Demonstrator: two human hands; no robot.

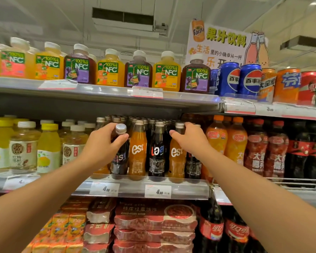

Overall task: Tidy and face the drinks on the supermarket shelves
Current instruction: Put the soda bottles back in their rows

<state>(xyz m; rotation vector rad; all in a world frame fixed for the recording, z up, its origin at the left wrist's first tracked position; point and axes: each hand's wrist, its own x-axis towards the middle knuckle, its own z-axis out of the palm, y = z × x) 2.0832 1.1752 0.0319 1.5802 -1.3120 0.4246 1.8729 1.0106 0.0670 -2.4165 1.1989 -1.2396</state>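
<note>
Reaching to the middle shelf, the person has both hands on the row of small est bottles with silver caps. The left hand holds the neck of a dark est bottle with curled fingers and the thumb across the front, just under its silver cap; this bottle is tilted, its top leaning toward the camera, and its base is at the front edge of the shelf. The right hand curls around the neck of an orange est bottle, which stands upright at the front of the row. Between the 2 held bottles stand 1 more orange est bottle and 1 dark bottle, whose label is turned so that the letters do not read correctly. More bottles of the same kind stand behind them. Left of this row are pale yellow tea bottles with white and yellow caps, and right of it are large orange soda bottles and dark red ones. On the top shelf stand NFC juice bottles and, further right, blue Pepsi cans. 2 price tags showing 4.00 hang on the shelf edge under the est bottles. On the lowest level lie red packs and Coca-Cola bottles.
</note>
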